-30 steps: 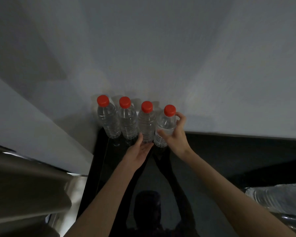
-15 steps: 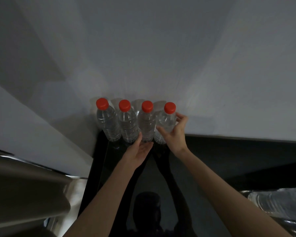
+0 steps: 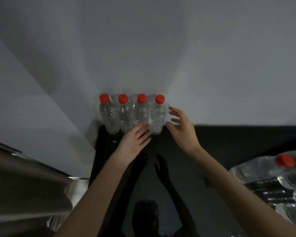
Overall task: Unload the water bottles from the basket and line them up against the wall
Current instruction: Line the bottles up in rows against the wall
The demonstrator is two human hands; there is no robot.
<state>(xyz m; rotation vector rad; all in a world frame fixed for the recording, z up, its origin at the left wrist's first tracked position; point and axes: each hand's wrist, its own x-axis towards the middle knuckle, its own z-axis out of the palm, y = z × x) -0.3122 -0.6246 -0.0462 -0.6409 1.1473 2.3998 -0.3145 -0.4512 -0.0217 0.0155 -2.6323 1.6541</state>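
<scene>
Several clear water bottles with red caps stand upright in a row against the grey wall (image 3: 161, 48), at the back of a glossy black counter (image 3: 229, 142). The rightmost bottle (image 3: 156, 117) closes the row. My right hand (image 3: 181, 129) hovers just right of it, fingers spread, not touching it. My left hand (image 3: 135, 141) lies flat with its fingertips at the bases of the two right-hand bottles, holding nothing. More red-capped bottles (image 3: 285, 160) lie at the right edge; the basket itself cannot be made out.
A second wall face (image 3: 32, 108) meets the grey wall at the left end of the row. Below it a metallic surface (image 3: 24, 185) fills the lower left. The counter's gloss reflects my arms.
My right hand has let go of the rightmost bottle and drawn back to the right with its fingers apart. The bottle now stands on its own in the row. My left hand barely shifted.
</scene>
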